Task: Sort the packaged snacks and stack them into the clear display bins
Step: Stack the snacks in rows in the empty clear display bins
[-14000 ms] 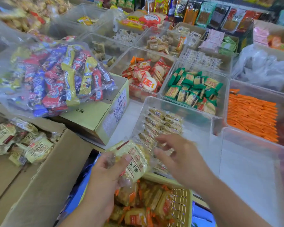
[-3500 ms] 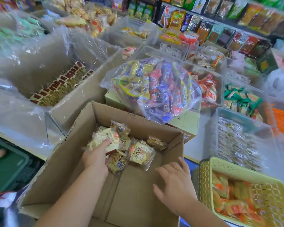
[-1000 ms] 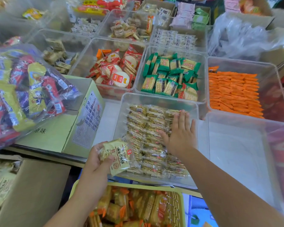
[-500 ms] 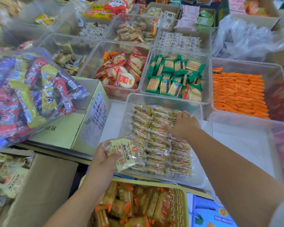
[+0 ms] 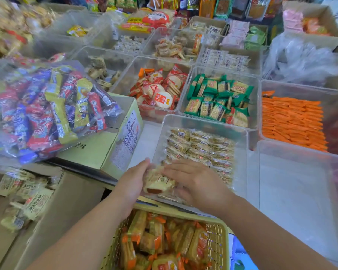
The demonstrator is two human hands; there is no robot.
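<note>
A clear display bin (image 5: 240,133) in front of me holds several rows of pale cracker packets (image 5: 201,147). At its near left corner my left hand (image 5: 133,184) holds a cream packet (image 5: 158,183) of the same kind. My right hand (image 5: 195,182) lies over that packet with its fingers stretched flat on it, thumb below. More of these packets (image 5: 27,197) lie in the cardboard box (image 5: 70,199) at the lower left.
A yellow basket (image 5: 219,238) of orange-trimmed packets sits just below my hands. A big bag of mixed candy (image 5: 47,110) rests on a green carton (image 5: 105,149) to the left. Bins of red, green (image 5: 219,100) and orange snacks (image 5: 293,121) stand behind; a bare clear bin (image 5: 293,184) is right.
My right hand has pulled back from the far rows to the bin's near corner. My left hand has brought its packet up to the bin, where both hands now meet on it.
</note>
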